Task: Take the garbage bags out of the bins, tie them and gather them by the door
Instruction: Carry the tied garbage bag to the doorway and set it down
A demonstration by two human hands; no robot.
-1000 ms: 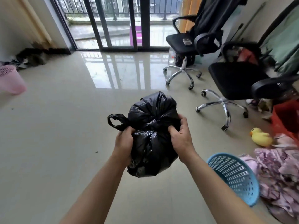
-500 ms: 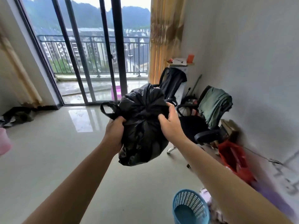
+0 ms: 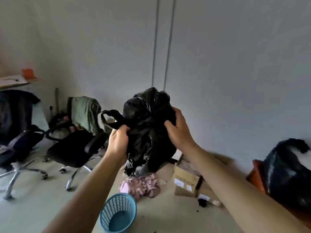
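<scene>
Since half a second earlier the view had swung away from the balcony door toward a bare wall, while the bag [image 3: 148, 132] stayed raised between both hands, high above the blue bin [image 3: 117, 214] on the floor. The left hand [image 3: 117, 142] pinched the base of one handle loop [image 3: 109, 116] in a closed grip. The right hand [image 3: 178, 130] had its fingers curled into the plastic on the other side, so this grip was also closed on the bag. The neck looked knotted, but I could not tell how tight. The bag seemed light, soft and full, with thin, slippery film that could tear if pulled by a fold. I judged the knot or the free loop the safest hold for carrying.
</scene>
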